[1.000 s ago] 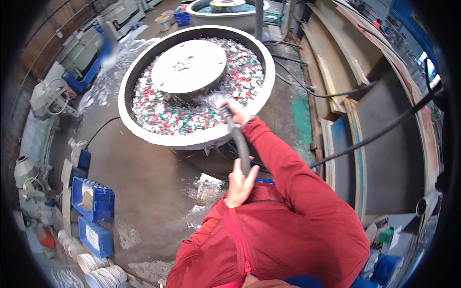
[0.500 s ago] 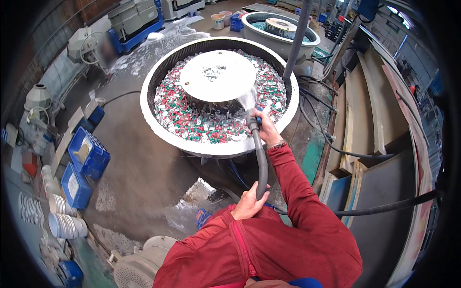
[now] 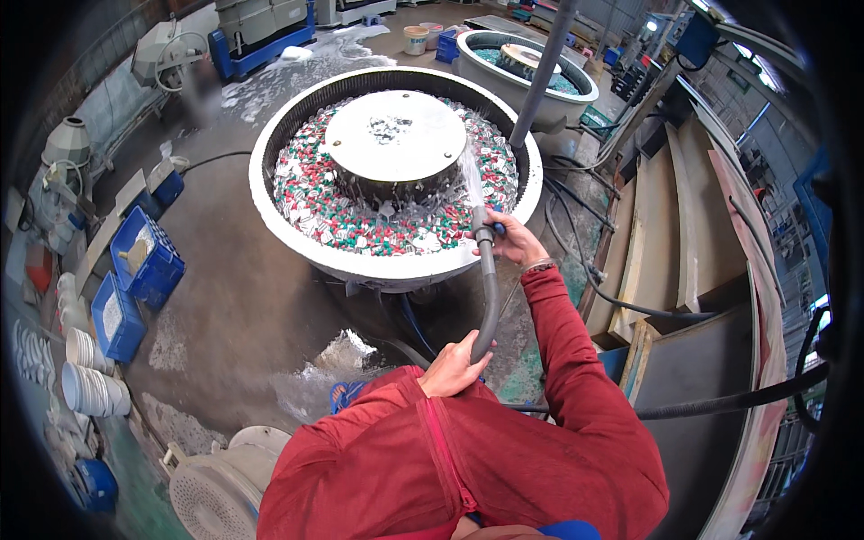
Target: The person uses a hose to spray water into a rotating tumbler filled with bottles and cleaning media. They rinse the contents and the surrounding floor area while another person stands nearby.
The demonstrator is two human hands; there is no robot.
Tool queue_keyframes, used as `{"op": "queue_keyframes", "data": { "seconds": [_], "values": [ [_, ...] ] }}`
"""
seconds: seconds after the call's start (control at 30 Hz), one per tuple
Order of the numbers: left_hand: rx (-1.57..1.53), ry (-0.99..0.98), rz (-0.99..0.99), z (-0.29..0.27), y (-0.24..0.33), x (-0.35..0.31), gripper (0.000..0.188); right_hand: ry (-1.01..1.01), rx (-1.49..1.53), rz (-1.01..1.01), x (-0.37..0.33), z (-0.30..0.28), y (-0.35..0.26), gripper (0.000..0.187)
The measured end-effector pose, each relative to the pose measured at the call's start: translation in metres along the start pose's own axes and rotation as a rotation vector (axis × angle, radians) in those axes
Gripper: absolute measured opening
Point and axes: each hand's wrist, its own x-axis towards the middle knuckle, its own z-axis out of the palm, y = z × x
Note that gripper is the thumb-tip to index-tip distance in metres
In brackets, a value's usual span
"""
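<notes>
My right hand [image 3: 520, 241] grips the nozzle end of a dark grey hose [image 3: 490, 292], beside a small blue valve lever. Lower down, my left hand [image 3: 453, 364] is wrapped round the same hose where it bends. White water [image 3: 472, 175] sprays from the nozzle past the right edge of a round white disc [image 3: 396, 157]. That disc sits in the middle of a large round tub [image 3: 387, 267] with a white rim and dark ribbed inner wall. Around it lie many small red, green and clear pieces [image 3: 306, 193].
A second round tub [image 3: 583, 94] stands behind, with a grey pole [image 3: 542, 76] between. Black hoses run along the right beside long slanted panels [image 3: 655, 234]. Blue crates [image 3: 162, 281] and white bucket stacks [image 3: 97, 389] are at left. Foam and water wet the floor.
The view has shifted, so the tub sits further left. My right hand and the nozzle have moved toward the tub's front right rim; water still sprays and both hands keep their hold.
</notes>
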Motion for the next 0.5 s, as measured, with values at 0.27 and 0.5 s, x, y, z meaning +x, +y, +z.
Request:
{"op": "queue_keyframes", "data": {
  "seconds": [0.27,0.5],
  "values": [
    [0.015,-0.014,0.055,0.016,-0.009,-0.004,0.024,-0.271,0.015,-0.14,0.003,0.007,0.002,0.045],
    [-0.092,0.234,0.111,0.003,-0.012,-0.008,0.023,0.14,-0.032,0.012,0.037,0.026,0.02,0.032]
  ]
}}
